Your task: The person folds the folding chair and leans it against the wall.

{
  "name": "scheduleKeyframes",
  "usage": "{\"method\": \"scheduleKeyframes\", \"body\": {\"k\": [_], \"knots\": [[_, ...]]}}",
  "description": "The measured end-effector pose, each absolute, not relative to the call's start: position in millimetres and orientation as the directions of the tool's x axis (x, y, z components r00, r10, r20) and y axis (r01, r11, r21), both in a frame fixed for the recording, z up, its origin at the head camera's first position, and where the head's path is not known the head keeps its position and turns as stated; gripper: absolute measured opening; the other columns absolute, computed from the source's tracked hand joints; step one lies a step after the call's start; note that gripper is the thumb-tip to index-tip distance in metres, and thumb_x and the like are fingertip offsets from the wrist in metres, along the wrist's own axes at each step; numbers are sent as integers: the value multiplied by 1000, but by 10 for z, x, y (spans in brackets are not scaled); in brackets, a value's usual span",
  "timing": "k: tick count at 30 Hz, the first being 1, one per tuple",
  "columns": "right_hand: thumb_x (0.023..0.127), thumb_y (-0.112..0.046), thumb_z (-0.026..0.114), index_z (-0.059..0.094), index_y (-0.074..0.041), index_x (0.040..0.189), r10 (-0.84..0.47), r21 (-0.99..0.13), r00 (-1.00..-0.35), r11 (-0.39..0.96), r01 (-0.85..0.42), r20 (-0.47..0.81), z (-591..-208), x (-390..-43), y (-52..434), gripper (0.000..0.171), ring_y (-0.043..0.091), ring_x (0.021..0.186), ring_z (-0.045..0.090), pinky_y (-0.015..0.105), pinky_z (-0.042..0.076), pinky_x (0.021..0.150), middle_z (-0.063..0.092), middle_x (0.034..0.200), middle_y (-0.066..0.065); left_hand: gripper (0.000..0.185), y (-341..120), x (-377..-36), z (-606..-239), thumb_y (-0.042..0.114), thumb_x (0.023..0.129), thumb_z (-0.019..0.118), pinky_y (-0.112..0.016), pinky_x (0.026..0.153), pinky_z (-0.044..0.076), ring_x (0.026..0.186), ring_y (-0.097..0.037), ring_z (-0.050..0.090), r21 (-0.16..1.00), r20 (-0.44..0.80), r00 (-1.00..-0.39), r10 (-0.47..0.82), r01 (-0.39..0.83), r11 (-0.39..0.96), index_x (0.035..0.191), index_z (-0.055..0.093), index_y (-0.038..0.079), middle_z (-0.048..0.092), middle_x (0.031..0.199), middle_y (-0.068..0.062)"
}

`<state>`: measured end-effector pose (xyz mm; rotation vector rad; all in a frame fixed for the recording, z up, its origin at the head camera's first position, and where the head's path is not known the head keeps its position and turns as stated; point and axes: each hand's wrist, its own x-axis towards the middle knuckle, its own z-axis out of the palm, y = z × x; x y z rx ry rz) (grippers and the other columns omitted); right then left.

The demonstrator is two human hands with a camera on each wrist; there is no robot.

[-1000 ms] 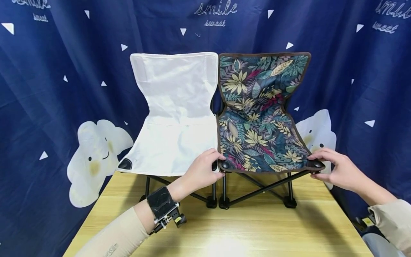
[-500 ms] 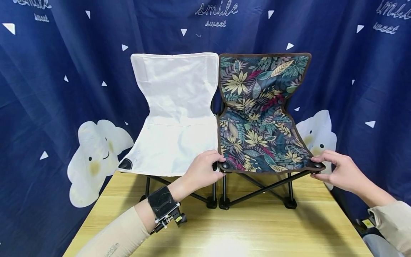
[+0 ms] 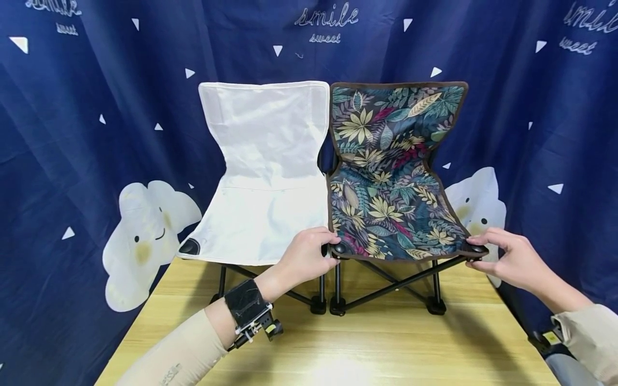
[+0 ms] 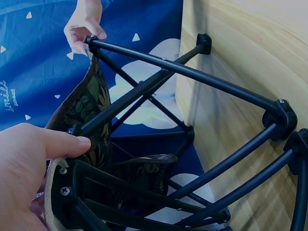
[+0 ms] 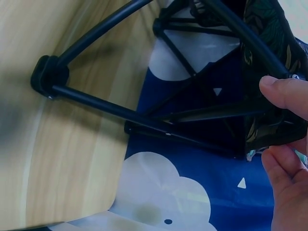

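A small folding chair with a dark leaf-print seat (image 3: pixel 386 203) stands on the wooden table (image 3: pixel 338 348), right of a white folding chair (image 3: pixel 265 177). My left hand (image 3: pixel 309 252) grips the leaf-print seat's front left corner, thumb on top. My right hand (image 3: pixel 507 254) pinches its front right corner. In the left wrist view, my left hand's thumb (image 4: pixel 62 142) lies against the seat fabric above the black frame tubes (image 4: pixel 192 72). In the right wrist view, my right hand's fingers (image 5: pixel 284 91) close over the fabric corner (image 5: pixel 269 130).
A dark blue curtain (image 3: pixel 72 134) with white clouds and triangles hangs behind and beside the table. The two chairs touch side by side at the table's back. Black chair feet (image 3: pixel 338 305) rest on the wood.
Both hands keep their hold on the leaf-print seat's front corners. The view has shifted very slightly; nothing else has moved.
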<state>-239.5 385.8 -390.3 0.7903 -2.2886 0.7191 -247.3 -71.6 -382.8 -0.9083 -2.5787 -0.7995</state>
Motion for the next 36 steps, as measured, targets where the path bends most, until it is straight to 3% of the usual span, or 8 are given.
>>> {"method": "scheduleKeyframes", "body": {"k": [18,27,36], "knots": [[47,12,99,83,-5,100,-300,-307,-677,719,-624,673,-3885,-2395,3817,58,-20,92,54,1,38,83,70,95,-25,43,-690,-2496,-3777,13,86,91,-42,107,61,119,-27,74,425,415,-774,478,630,650,127,80,5,79,124,-7],[46,13,99,83,-4,99,-323,-271,-654,719,-640,684,-3848,-2433,3786,58,-7,75,46,16,32,61,70,85,-13,42,-677,-2524,-3782,11,85,92,-41,105,63,116,-28,76,434,443,-760,476,647,627,125,80,3,79,123,-8],[48,13,99,84,-5,100,-311,-274,-671,738,-617,673,-3812,-2449,3773,57,-7,75,47,13,32,64,70,87,-10,43,-641,-2570,-3743,10,85,91,-40,102,63,111,-27,76,433,450,-753,479,654,620,126,80,2,80,117,-7]]}}
